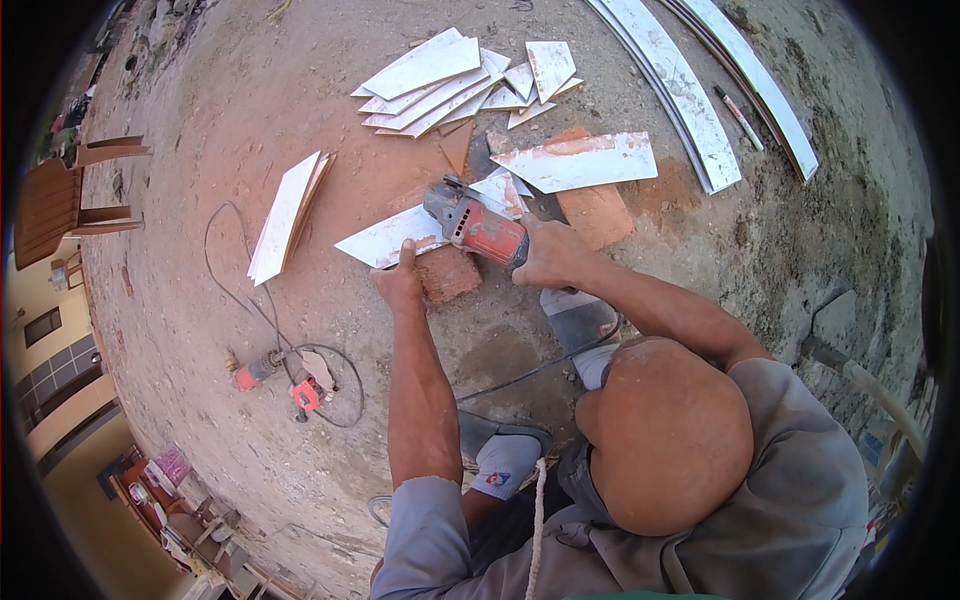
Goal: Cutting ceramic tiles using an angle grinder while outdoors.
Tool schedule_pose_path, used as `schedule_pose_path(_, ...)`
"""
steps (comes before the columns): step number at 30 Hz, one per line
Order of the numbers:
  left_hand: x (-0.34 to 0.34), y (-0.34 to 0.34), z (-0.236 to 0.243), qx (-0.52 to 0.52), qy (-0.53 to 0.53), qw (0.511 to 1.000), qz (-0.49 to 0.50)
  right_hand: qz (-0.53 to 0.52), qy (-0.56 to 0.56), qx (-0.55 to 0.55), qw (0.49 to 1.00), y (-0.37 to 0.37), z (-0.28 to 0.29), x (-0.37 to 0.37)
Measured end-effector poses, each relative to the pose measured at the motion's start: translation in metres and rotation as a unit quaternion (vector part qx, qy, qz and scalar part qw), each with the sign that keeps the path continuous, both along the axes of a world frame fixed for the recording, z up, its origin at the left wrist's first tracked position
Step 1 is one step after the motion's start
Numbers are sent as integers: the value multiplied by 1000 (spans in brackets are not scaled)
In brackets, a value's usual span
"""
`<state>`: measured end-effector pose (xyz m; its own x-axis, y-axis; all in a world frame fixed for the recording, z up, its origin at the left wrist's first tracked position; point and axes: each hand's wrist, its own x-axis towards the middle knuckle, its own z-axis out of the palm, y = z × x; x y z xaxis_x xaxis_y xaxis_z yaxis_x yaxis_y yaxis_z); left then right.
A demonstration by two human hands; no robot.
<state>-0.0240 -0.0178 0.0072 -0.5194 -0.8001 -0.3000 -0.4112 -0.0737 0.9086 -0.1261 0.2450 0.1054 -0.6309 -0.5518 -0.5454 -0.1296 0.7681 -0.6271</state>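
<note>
My right hand (553, 257) is wrapped round the rear of a red and grey angle grinder (492, 234). The grinder's head lies over a white tile strip (385, 241), and its disc is hidden from above. With thumb on top, my left hand (400, 285) grips the near edge of that strip, left of the grinder. Under the strip sits a rough reddish block (448, 274). Just beyond the grinder, a wider white tile piece (590, 163) rests on an orange-red slab (597, 215).
Cut white tile pieces (430, 80) lie piled at the back, with a small stack (290, 218) at left. Long tile strips (680, 90) and a marker (738, 118) lie back right. A cable with a red plug connector (305, 395) loops on the ground. A brown chair (50, 215) stands far left.
</note>
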Motion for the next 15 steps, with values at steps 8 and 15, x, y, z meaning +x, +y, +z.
schedule_pose_path(8,-1,3,4,-11,-15,1000,2,9,-2,3,1000,10,2,6)
schedule_pose_path(15,2,-2,-5,-12,-1,1000,-11,6,2,5,1000,18,1,11)
